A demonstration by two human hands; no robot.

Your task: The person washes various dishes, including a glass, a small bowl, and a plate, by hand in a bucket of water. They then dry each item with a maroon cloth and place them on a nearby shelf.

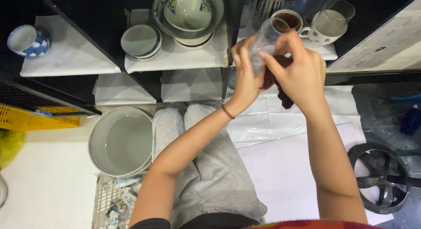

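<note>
Grey-trousered lap (206, 167) under forearms | left hand (245, 80) gripping clear glass tumbler (263, 40) | right hand (300, 73) pressing dark red cloth (280, 91) against tumbler

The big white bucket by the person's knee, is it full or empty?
Empty, as far as shows: the big white bucket has a bare pale bottom and inner wall, with nothing lying inside.

A black shelf unit (109, 23) stands against the white floor (48, 185), its compartments lined with white paper (175, 58) and stocked with bowls and cups. White plastic sheeting (280, 123) covers the floor in front of it, with a grey bucket of water (120, 141) to the left. A yellow crate (26, 119) sits at the left edge, a black fan grille (381, 178) at the right.
</note>
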